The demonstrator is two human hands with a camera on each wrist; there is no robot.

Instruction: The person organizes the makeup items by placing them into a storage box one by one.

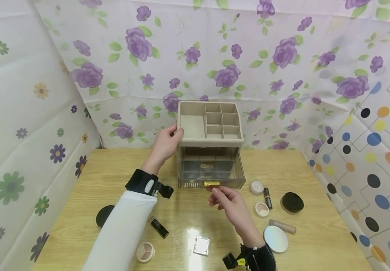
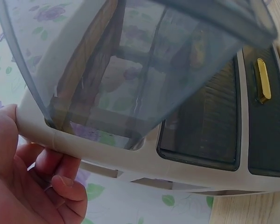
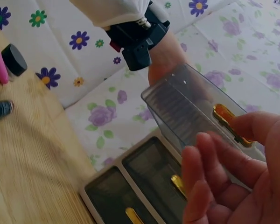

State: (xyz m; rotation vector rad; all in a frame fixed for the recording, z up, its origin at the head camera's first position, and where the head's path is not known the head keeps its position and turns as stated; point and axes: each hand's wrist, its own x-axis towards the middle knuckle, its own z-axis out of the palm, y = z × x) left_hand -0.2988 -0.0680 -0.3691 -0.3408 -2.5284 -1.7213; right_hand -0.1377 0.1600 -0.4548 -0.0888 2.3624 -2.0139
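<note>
A cream cosmetics organizer point(image 1: 208, 142) with a compartmented top stands at the back of the table. My left hand point(image 1: 164, 145) grips its upper left edge, thumb over the rim and fingers curled beneath in the left wrist view. The clear smoky top drawer point(image 1: 189, 183) is pulled well out and holds no items. My right hand point(image 1: 236, 210) pinches the drawer's gold handle point(image 3: 224, 112) between thumb and fingers. Two lower drawers point(image 3: 149, 170), each with a gold handle, are closed in the right wrist view.
On the right of the table point(image 1: 113, 169) lie a round black compact point(image 1: 291, 202), a lipstick point(image 1: 267, 198), a beige tube point(image 1: 282, 226), a white disc point(image 1: 275, 239) and small round pots. A black tube point(image 1: 159, 227), a three-colour pan point(image 1: 145, 252) and a square compact point(image 1: 201, 245) lie nearer.
</note>
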